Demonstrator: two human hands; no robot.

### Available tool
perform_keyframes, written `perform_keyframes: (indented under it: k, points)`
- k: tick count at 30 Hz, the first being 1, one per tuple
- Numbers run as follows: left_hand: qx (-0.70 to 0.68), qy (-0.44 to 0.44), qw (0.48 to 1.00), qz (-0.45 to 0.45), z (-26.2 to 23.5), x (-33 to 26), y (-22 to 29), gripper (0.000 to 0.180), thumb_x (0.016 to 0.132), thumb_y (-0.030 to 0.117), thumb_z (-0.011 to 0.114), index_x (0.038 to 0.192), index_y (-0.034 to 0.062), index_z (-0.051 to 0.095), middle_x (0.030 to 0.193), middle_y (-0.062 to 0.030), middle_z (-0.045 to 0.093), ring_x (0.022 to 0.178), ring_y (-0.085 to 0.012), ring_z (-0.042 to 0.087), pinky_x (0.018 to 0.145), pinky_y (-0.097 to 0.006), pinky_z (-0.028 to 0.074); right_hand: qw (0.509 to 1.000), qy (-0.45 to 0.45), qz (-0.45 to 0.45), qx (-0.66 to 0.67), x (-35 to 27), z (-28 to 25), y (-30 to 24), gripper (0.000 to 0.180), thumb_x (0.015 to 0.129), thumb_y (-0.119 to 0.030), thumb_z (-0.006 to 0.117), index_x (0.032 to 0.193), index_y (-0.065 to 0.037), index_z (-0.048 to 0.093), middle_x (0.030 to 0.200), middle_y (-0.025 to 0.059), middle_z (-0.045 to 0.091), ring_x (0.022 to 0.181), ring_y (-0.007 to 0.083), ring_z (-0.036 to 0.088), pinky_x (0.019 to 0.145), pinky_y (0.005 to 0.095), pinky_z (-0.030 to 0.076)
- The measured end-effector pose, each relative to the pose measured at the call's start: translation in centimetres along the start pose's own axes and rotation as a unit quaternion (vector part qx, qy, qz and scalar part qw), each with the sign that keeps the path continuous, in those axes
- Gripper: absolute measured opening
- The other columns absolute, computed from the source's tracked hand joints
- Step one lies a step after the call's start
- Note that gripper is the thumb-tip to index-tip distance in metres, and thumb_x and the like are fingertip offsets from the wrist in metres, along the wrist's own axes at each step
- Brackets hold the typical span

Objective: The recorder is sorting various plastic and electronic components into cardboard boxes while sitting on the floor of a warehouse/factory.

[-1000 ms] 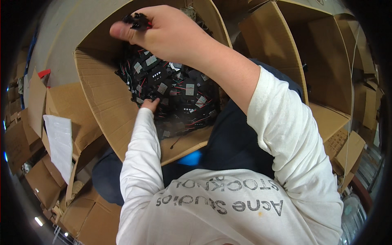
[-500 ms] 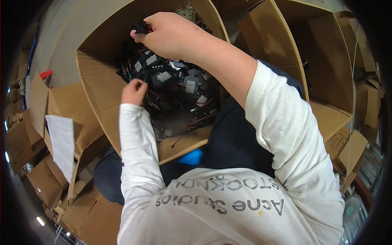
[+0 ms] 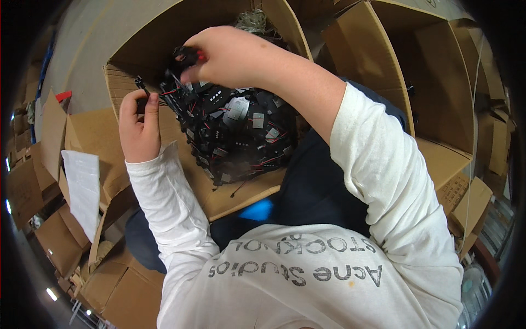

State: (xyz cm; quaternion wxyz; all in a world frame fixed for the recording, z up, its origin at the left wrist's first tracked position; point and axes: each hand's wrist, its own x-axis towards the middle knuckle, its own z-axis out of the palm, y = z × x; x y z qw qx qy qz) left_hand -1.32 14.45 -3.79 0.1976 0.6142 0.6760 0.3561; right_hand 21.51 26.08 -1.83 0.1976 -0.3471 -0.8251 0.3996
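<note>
A large cardboard box point(image 3: 118, 82) holds a heap of black plastic parts point(image 3: 230, 129) with silvery metal plates and thin red and black wires. Over the far left of the heap, my right hand point(image 3: 227, 57) is closed around a black piece point(image 3: 186, 54) with a bit of red at its edge; its exact kind is unclear. My left hand point(image 3: 141, 126), at the box's left side, pinches a black cable point(image 3: 140, 83) whose small end sticks up past the fingers. Dark strands and a red wire run between the two hands. Clear crumpled plastic point(image 3: 251, 21) lies at the back of the box.
To the right stands another open cardboard box point(image 3: 438, 82). Cardboard flaps point(image 3: 90, 137) and a white foam sheet point(image 3: 82, 186) are at the left. My dark-trousered legs press against the box's near right side.
My left hand has moved left and slightly up, out of the heap to the box's side, with a cable now showing in it. My right hand has lowered a little toward the parts.
</note>
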Motion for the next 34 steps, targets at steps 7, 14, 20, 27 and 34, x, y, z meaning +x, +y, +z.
perform_keyframes:
  k: [7,14,20,27,34]
  points:
    - [-0.221,-0.071,0.971,-0.059,2.2,-1.3,4.6,0.027,0.103,0.006,0.059,0.129,-0.0007,0.057,0.103,-0.0031,0.064,0.087,-0.0089,0.058,0.075,-0.022,0.047,0.981,-0.118,-0.066,0.141,-1.4,1.5,-1.8,0.062,0.08,-0.016,0.083,0.138,-0.012,0.06,0.113,0.0159,0.072,0.107,0.0347,0.07,0.091,0.0417,0.055]
    - [-0.327,-0.026,0.944,-0.017,2.6,0.0,2.7,0.041,0.099,0.009,0.064,0.139,0.0033,0.053,0.124,-0.01,0.064,0.098,-0.0152,0.061,0.082,-0.028,0.05,0.998,0.032,0.044,-0.034,-0.7,-0.5,-0.8,0.031,0.095,-0.036,0.067,0.101,-0.007,0.074,0.087,0.0195,0.072,0.086,0.0381,0.071,0.077,0.0462,0.056]
    - [0.134,-0.217,0.955,0.149,16.2,-2.7,-8.5,0.059,0.084,0.024,0.079,0.137,0.0109,0.057,0.139,-0.0158,0.057,0.119,-0.0346,0.058,0.098,-0.045,0.049,0.991,0.132,0.013,0.02,-1.3,-2.9,-1.4,0.05,0.106,-0.042,0.053,0.087,0.002,0.064,0.082,0.0233,0.07,0.083,0.0419,0.068,0.076,0.0483,0.054]
    - [0.355,-0.286,0.887,-0.074,27.0,-10.6,-8.7,0.097,0.079,0.071,0.071,0.153,0.0155,0.041,0.169,-0.0228,0.005,0.153,-0.0508,0.009,0.118,-0.066,0.023,0.983,0.08,0.128,0.105,-1.1,-4.4,-2.5,0.045,0.105,-0.041,0.053,0.102,0.001,0.068,0.103,0.0307,0.068,0.105,0.0469,0.064,0.089,0.0497,0.053]
    - [0.382,-0.334,0.835,-0.212,28.0,-8.7,-6.8,0.111,0.08,0.076,0.068,0.164,0.0213,0.019,0.171,-0.0233,-0.004,0.155,-0.0512,-0.001,0.119,-0.07,0.015,0.986,0.075,0.151,-0.001,-0.2,-2.6,-1.2,0.049,0.102,-0.05,0.055,0.107,-0.006,0.075,0.101,0.0162,0.075,0.1,0.0352,0.071,0.091,0.0435,0.057]
